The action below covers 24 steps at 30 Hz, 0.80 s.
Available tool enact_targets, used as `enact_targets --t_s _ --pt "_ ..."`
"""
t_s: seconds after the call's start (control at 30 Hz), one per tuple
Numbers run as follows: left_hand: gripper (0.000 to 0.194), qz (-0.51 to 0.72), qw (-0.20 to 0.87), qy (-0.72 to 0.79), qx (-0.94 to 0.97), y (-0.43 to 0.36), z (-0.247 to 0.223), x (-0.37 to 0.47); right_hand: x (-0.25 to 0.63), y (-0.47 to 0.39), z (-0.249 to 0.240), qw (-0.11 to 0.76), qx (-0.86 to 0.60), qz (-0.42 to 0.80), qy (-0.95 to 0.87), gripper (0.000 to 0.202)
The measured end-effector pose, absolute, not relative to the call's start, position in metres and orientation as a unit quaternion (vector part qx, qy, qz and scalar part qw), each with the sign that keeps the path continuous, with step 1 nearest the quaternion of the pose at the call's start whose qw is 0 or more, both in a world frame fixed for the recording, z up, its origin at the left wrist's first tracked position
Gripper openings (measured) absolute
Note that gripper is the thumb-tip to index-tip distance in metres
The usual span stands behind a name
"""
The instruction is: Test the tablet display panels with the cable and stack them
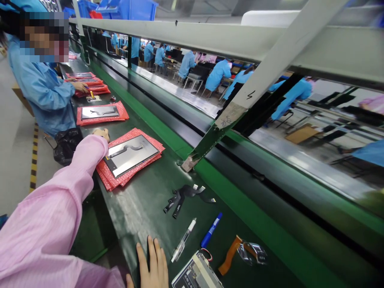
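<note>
1. The place is a long factory line with a dark green belt point(144, 200) that runs from the near side away to the far left. A grey metal frame stands over it, and behind the frame many people in blue coats sit at other tables.

2. The left hand point(102, 134) is stretched far forward in a pink sleeve point(60, 192). It rests at the far left corner of a stack of red trays point(120, 180). A grey display panel point(132, 155) lies on top of the stack. The sleeve covers most of the hand, so I cannot tell if the fingers pinch the tray or only touch it.

3. The panel lies ahead of the body and to the left. Its long axis goes from near left to far right, across the belt. The left hand is clearly the nearer one; the right hand is well apart from it.

4. The right hand point(151, 264) lies flat on the near edge of the belt, fingers together and pointing away, holding nothing.

5. Just right of this hand lie a white pen point(183, 240), a blue marker point(211, 230) and a small device point(196, 276). Some black flex cables point(183, 198) lie between the stack and the pens.

6. Further along the belt, a person in a blue coat point(45, 92) works at similar red trays.
</note>
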State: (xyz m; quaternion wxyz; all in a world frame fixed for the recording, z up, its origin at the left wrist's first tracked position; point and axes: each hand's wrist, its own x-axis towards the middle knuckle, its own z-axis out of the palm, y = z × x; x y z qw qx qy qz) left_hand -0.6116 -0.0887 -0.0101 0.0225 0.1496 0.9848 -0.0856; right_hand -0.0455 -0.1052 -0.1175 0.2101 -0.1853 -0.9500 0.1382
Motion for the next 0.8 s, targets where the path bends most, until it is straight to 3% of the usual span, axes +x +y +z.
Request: enact_targets --t_s 0.8 --pt "0.042 -0.072 0.012 0.988 0.138 -0.0882 -0.0109 -0.6122 -0.0456 -0.1079 -0.1117 0.162 -0.203 0.184 -0.948 0.069"
